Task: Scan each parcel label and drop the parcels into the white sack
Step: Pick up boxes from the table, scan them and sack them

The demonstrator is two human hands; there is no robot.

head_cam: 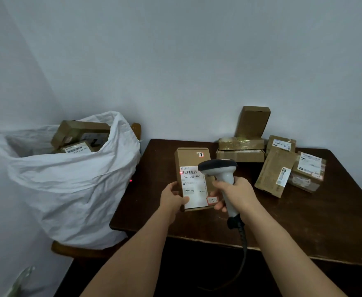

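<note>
We are midway through the scanning step, by our judgement. Our left hand [174,198] holds a tall cardboard parcel [194,179] upright above the dark wooden table [304,221], thumb pressed flat on the lower left of its white label [194,187] and the other fingers curled round the left edge, mostly hidden behind the box. Our right hand [236,196] grips the handle of a barcode scanner [220,172], fingers wrapped tight and pressed together around the smooth pale plastic grip; its dark rounded head sits above the knuckles and points at the label. A small red glow shows at the left end of the barcode, just above our left thumb; a second red dot falls on the sack.

The parcel is matte brown card, crisp-edged and rectangular; its label is glossy white with black printing. A coiled black cable hangs from the scanner below our right palm.

Well to the left of our left fingers stands the white sack [68,185], a crinkled woven plastic bag, mouth open, with brown boxes already inside. Beyond our right fingers a pile of unscanned parcels [283,159] waits, some wrapped in shiny tape.

Next, we judge, the left hand must carry the parcel left, over the sack's mouth, and let go
</note>
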